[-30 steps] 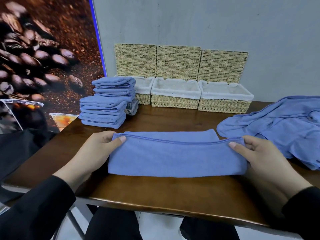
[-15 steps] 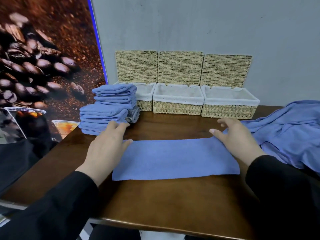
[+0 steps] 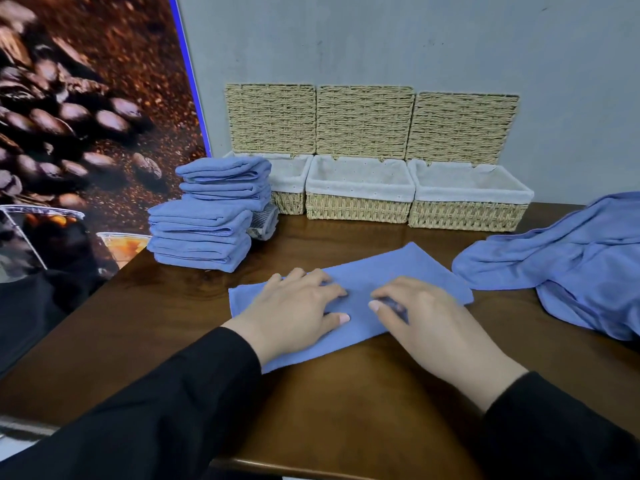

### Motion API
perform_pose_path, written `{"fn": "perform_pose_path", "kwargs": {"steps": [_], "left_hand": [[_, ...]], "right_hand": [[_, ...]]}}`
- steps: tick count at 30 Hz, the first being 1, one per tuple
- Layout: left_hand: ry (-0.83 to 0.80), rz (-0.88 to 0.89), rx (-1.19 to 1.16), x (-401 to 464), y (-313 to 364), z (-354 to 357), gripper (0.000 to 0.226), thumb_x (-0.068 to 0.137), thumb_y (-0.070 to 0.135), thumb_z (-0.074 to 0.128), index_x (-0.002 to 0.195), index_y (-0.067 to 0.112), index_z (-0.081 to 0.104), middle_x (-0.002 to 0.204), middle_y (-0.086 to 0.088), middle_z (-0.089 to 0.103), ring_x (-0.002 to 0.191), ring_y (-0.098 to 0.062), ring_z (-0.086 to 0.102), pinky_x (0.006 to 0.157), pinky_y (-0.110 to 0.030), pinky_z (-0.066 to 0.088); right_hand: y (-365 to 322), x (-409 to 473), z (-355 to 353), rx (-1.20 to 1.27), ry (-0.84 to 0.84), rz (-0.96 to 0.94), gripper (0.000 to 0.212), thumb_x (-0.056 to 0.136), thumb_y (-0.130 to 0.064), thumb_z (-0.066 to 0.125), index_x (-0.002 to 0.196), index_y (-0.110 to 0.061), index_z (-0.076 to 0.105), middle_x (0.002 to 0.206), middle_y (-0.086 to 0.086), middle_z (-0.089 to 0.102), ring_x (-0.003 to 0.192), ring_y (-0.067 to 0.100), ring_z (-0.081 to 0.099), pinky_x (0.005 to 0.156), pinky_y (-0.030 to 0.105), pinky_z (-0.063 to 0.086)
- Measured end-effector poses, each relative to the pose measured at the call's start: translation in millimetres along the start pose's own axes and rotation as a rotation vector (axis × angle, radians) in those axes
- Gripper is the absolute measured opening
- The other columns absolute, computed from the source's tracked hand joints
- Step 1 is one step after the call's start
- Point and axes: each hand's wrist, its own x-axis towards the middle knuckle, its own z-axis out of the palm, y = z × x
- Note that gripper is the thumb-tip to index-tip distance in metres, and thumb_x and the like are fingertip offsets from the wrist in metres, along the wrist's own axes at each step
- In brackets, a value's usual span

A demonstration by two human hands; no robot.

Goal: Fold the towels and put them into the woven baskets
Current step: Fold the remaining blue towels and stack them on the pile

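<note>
A dark wooden table (image 3: 346, 393) carries a folded blue towel (image 3: 398, 268) under both hands. Left of them stand stacked towels (image 3: 204, 233); beyond, three woven baskets (image 3: 360, 202); right, loose towels (image 3: 571, 265).

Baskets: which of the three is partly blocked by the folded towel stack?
The left basket. The folded stack stands in front of its left part, hiding that end. The middle basket and right basket show their whole front walls.

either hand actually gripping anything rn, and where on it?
Nothing is gripped. Left hand and right hand lie palm-down on the middle of the folded blue towel, fingers fairly straight, pressing it onto the table.
</note>
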Motion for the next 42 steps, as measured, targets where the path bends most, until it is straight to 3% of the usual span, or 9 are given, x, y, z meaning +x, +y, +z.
{"fn": "perform_pose_path", "kwargs": {"steps": [4,7,10,14,21,28,33,38,42], "left_hand": [[0.096,-0.054,0.110,1.7,21.7,-9.1,0.041,0.103,0.056,0.035,0.129,0.033,0.058,0.103,0.003,0.044,0.097,-0.024,0.047,0.076,-0.035,0.036],[0.115,0.059,-0.031,3.3,18.9,-13.8,0.032,0.106,0.046,0.038,0.111,0.029,0.065,0.091,0.008,0.044,0.097,-0.021,0.057,0.072,-0.031,0.036],[0.167,0.189,-0.237,6.4,-1.8,-2.0,0.024,0.103,0.041,0.052,0.122,0.036,0.066,0.116,0.015,0.060,0.111,-0.010,0.055,0.091,-0.035,0.042],[0.139,0.061,-0.281,3.3,-18.4,22.5,0.038,0.103,0.049,0.046,0.140,0.045,0.053,0.153,0.026,0.037,0.141,0.002,0.030,0.110,-0.025,0.017],[0.199,0.068,-0.363,3.7,-22.1,21.3,0.037,0.103,0.045,0.049,0.140,0.043,0.054,0.155,0.026,0.036,0.144,0.003,0.027,0.116,-0.029,0.017],[0.131,0.087,-0.345,-8.6,-26.5,18.1,0.066,0.089,0.076,0.027,0.145,0.047,0.045,0.159,0.031,0.025,0.146,0.011,0.014,0.122,-0.032,0.012],[0.028,0.061,-0.317,-16.0,-24.8,17.9,0.062,0.093,0.073,0.035,0.150,0.048,0.038,0.163,0.027,0.016,0.150,0.008,0.008,0.125,-0.031,0.001],[0.033,0.046,-0.319,-19.5,-24.9,19.7,0.064,0.092,0.073,0.036,0.151,0.048,0.036,0.164,0.023,0.018,0.150,0.005,0.010,0.125,-0.032,0.001],[0.028,0.041,-0.322,-19.5,-23.6,19.4,0.063,0.093,0.072,0.038,0.151,0.047,0.036,0.164,0.021,0.019,0.150,0.004,0.010,0.126,-0.034,0.002]], "right_hand": [[13.9,4.9,15.5,0.003,0.009,0.075,0.029,0.099,-0.049,0.046,0.077,-0.034,0.056,0.081,-0.011,0.058,0.085,0.012,0.057,0.082,0.038,0.050],[32.4,10.1,16.8,0.080,-0.016,0.173,0.027,0.097,-0.054,0.047,0.093,-0.034,0.065,0.108,-0.022,0.063,0.112,0.001,0.056,0.114,0.043,0.037],[50.2,14.6,14.5,0.134,-0.159,0.208,0.040,0.097,-0.055,0.053,0.130,-0.032,0.059,0.151,-0.019,0.045,0.144,0.000,0.035,0.127,0.043,0.009],[65.6,23.5,9.5,0.122,-0.244,0.142,0.045,0.098,-0.056,0.051,0.139,-0.038,0.051,0.160,-0.023,0.031,0.150,-0.005,0.018,0.127,0.045,0.002],[72.9,27.7,8.8,0.138,-0.219,0.096,0.047,0.097,-0.057,0.050,0.141,-0.039,0.052,0.159,-0.027,0.031,0.148,-0.009,0.018,0.127,0.046,0.006],[53.3,-0.8,-2.9,0.195,-0.181,-0.129,0.028,0.095,-0.055,0.054,0.110,-0.034,0.066,0.112,-0.022,0.055,0.116,0.008,0.052,0.103,0.034,0.037],[57.5,-29.1,-9.2,0.131,-0.182,-0.168,0.038,0.102,-0.053,0.041,0.120,-0.033,0.068,0.131,-0.031,0.053,0.132,-0.005,0.044,0.113,0.029,0.030],[62.1,-65.6,-16.1,0.080,-0.193,-0.244,0.041,0.099,-0.009,0.062,0.130,-0.035,0.063,0.151,-0.026,0.045,0.147,0.003,0.034,0.117,0.038,0.028],[56.5,-76.4,-19.1,0.081,-0.260,-0.293,0.045,0.094,-0.030,0.069,0.136,-0.043,0.057,0.156,-0.026,0.038,0.151,0.006,0.026,0.121,0.037,0.014]]}}
